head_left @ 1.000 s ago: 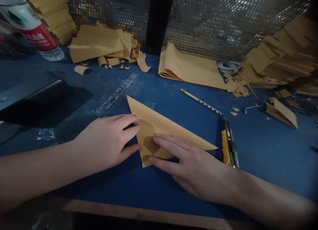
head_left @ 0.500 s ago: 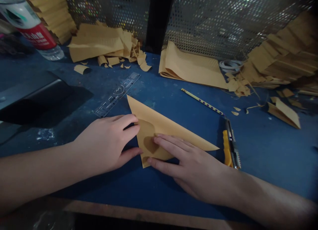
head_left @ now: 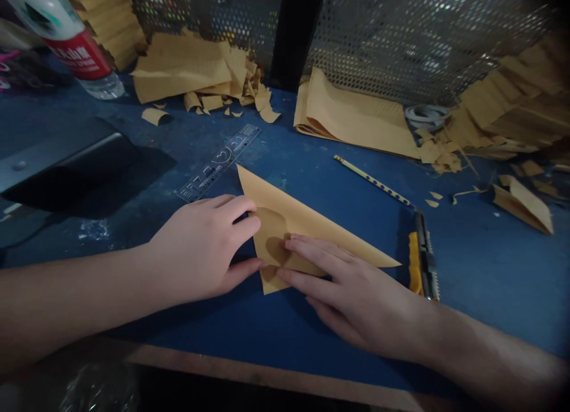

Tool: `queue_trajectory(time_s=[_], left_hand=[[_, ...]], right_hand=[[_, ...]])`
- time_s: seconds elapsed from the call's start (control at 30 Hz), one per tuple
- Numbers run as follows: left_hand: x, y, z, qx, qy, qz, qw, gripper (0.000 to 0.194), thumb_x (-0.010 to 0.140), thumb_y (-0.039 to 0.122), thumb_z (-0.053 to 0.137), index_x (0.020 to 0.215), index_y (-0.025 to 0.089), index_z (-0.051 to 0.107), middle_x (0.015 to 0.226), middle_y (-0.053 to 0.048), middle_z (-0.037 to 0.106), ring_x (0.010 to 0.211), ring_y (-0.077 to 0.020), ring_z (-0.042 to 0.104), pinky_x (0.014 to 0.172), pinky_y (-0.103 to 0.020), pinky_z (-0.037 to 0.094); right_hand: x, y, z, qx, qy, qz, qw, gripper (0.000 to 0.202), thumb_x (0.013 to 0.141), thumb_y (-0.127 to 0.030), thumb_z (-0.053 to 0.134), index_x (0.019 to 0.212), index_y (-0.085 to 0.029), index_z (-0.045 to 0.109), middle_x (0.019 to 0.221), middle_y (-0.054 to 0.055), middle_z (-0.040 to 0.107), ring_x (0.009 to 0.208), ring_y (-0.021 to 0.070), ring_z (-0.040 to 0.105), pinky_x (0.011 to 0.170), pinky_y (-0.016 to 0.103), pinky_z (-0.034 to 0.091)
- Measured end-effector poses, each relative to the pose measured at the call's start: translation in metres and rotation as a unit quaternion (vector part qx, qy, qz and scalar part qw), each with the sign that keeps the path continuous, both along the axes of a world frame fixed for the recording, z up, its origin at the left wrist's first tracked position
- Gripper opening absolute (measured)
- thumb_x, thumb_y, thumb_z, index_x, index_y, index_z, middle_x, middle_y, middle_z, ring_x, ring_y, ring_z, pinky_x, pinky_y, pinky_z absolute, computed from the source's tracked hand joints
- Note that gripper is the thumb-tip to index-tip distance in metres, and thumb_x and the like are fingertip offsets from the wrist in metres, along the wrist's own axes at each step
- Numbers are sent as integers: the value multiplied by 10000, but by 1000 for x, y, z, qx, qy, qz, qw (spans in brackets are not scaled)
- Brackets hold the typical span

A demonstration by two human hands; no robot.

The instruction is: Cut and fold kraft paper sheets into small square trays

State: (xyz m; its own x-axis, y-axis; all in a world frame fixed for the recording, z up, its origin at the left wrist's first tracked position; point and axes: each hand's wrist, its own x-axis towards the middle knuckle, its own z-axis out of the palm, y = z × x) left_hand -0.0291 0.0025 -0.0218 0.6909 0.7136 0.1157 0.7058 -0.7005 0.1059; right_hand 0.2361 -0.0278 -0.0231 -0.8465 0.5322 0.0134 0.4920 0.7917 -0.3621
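Note:
A folded piece of tan kraft paper (head_left: 294,201), roughly triangular, lies on the blue tabletop with its long point toward the right. My left hand (head_left: 209,243) touches its left edge, fingers bent and the thumb well apart from them. Spread flat over the lower part of the paper is my right hand (head_left: 347,284), which hides some of the bottom edge. Just right of the paper's tip, partly behind my right wrist, lies a cutter knife with a yellow grip (head_left: 415,263). A clear stencil ruler (head_left: 218,162) rests beyond my left hand.
A dotted pencil (head_left: 374,181) lies beyond the paper. Folded paper sheets (head_left: 356,112), scraps (head_left: 182,70), a tape roll (head_left: 426,116) and a paper stack (head_left: 521,103) line the back by a perforated metal panel (head_left: 378,38). At left are a bottle (head_left: 80,56) and a dark device (head_left: 75,168).
The view has shifted slightly, so everything sits a little further right in it. My right thumb has moved a little up the paper; both hands stay on it.

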Motion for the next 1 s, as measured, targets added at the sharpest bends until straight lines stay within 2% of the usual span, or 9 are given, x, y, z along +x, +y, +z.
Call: queue_trajectory(time_s=[0.37,0.63,0.83,1.0], left_hand=[[-1,0,0,5,-2,-6,1000,387,883,481,568,1067,150,648,1208,-126,608,1018,-302,638,704,-410,575],[0,-1,0,-3,1,-3,1000,396,880,488,569,1068,147,645,1230,-133,595,1041,-315,630,725,-428,582],[1,-3,0,-20,-15,6,1000,458,846,555,595,1045,145,637,1290,-171,556,1137,-353,587,887,-504,550],[-1,-1,-4,-21,-14,36,999,630,798,648,607,1139,118,584,1468,-264,384,1374,-416,377,1045,-559,431]], right_hand=[[1,-1,-1,14,-24,16,999,448,914,-143,488,1344,-244,566,1498,205,408,1437,301,324,1080,476,431],[2,-2,-2,16,-22,17,999,483,892,-134,507,1361,-241,551,1520,187,389,1442,307,311,1088,485,423],[0,-2,-1,17,-37,15,999,509,884,-137,509,1378,-257,536,1520,171,398,1438,303,320,1089,474,427],[-1,0,1,20,-52,25,998,520,889,-134,490,1392,-266,515,1510,171,402,1443,293,312,1074,477,447]])
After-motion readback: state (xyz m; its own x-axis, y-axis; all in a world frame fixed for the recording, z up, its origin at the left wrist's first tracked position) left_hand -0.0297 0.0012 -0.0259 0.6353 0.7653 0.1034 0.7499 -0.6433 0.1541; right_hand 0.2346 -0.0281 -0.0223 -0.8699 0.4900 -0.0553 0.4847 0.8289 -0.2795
